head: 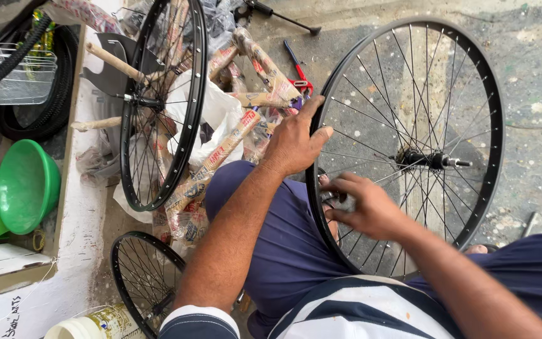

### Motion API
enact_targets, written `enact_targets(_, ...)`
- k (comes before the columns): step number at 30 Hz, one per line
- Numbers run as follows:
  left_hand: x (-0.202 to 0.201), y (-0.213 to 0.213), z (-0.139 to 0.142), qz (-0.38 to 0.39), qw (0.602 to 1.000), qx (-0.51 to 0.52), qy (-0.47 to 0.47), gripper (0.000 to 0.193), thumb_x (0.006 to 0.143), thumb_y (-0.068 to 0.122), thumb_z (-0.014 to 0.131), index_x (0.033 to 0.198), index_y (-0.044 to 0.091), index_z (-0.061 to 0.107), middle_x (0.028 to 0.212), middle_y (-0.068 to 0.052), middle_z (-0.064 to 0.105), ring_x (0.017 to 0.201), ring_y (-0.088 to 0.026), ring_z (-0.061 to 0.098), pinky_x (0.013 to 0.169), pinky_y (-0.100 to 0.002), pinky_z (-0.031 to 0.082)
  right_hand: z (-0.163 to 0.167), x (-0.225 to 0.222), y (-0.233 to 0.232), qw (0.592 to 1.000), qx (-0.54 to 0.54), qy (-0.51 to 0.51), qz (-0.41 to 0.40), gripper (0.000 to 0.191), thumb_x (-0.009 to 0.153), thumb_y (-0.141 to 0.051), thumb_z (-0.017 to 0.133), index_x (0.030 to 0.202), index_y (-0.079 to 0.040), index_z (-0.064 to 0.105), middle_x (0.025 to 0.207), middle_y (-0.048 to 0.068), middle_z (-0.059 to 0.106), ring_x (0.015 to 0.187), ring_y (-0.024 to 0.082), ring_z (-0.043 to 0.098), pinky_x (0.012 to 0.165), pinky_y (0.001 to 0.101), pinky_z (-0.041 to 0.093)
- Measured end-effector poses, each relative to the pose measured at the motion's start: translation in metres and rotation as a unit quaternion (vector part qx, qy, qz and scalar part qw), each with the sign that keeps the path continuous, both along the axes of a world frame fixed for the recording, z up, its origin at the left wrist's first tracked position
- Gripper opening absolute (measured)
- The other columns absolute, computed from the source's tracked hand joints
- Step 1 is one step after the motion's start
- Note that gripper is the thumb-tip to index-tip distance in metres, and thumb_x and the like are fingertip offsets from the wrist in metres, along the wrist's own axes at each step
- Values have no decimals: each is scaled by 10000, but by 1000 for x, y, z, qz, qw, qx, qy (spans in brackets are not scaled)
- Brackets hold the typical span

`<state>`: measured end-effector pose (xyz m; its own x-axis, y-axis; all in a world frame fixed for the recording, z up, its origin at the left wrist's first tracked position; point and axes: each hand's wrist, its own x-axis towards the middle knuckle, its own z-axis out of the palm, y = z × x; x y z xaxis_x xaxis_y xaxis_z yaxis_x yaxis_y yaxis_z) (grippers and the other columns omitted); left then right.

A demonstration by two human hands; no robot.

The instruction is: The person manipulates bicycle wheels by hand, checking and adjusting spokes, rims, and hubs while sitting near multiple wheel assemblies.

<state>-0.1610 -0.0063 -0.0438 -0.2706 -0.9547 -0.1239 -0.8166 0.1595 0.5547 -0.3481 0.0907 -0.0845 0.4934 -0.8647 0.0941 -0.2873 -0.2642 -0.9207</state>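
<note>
A large black spoked bicycle wheel point(481, 88) stands upright in front of me, its hub and axle point(433, 161) at the centre. My left hand point(295, 141) grips the near rim at its left side, fingers curled over the edge. My right hand point(364, 205) is inside the wheel among the lower spokes, fingers pinched near the rim; it is blurred and I cannot tell what it pinches. My knee in dark blue shorts point(271, 220) is pressed against the rim.
A second black wheel point(161, 107) leans at the left over paper-wrapped bicycle frame parts point(265, 66). A smaller wheel point(142, 276) lies lower left. A red-handled tool point(297, 69), green plastic tubs point(26, 185), a wire basket point(17, 75) and tyres point(45, 119) are nearby.
</note>
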Motion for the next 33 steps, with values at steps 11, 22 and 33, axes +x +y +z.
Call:
enact_targets(11,-3,-3,3,-4,1000,-2,0,689,898,378,690,1474,80,457,1104,-253,726,1055,-432,701,927,-507,532,2,3,-1,999,31,-15,14,443,738,-211,863,1136,-121,692,991,101,708,904,274,717,780,399,575)
enact_targets(22,-1,-6,0,-8,1000,1,3,666,915,382,685,1479,125,441,1042,-225,738,1016,-431,714,900,-516,538,-14,-1,-4,999,22,-23,15,247,793,-172,850,991,-114,713,1018,96,752,987,287,727,856,416,575)
enact_targets(33,-4,-6,1,-3,1000,20,-2,669,918,376,676,1488,131,427,997,-213,740,984,-409,729,897,-509,546,-6,-5,-3,999,25,-26,14,362,754,-183,864,1063,-103,693,942,85,694,869,277,701,749,413,560)
